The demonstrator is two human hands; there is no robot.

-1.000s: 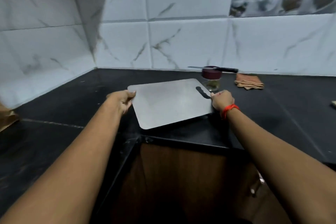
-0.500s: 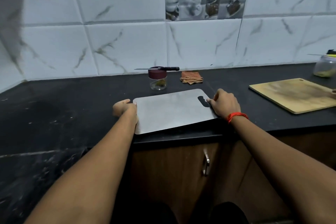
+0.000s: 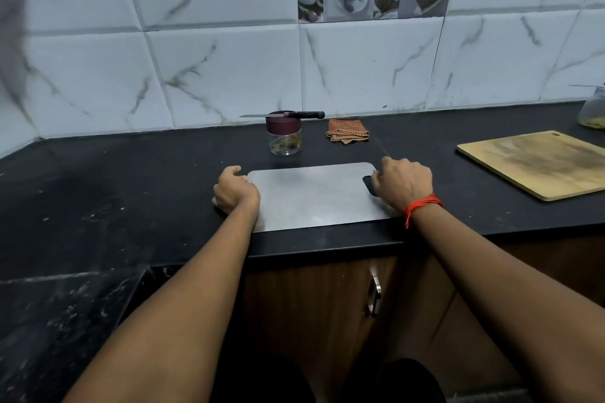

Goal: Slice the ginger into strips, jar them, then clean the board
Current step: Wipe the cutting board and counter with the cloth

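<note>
one steel board (image 3: 314, 196), long axis left-right, handle hole right; left hand (image 3: 235, 193) and right hand (image 3: 402, 185) grip its ends. one jar (image 3: 284, 141), one knife (image 3: 307, 114) above.

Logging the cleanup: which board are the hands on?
The grey metal board, with the left hand and right hand at its ends; the wooden board lies untouched farther right.
</note>
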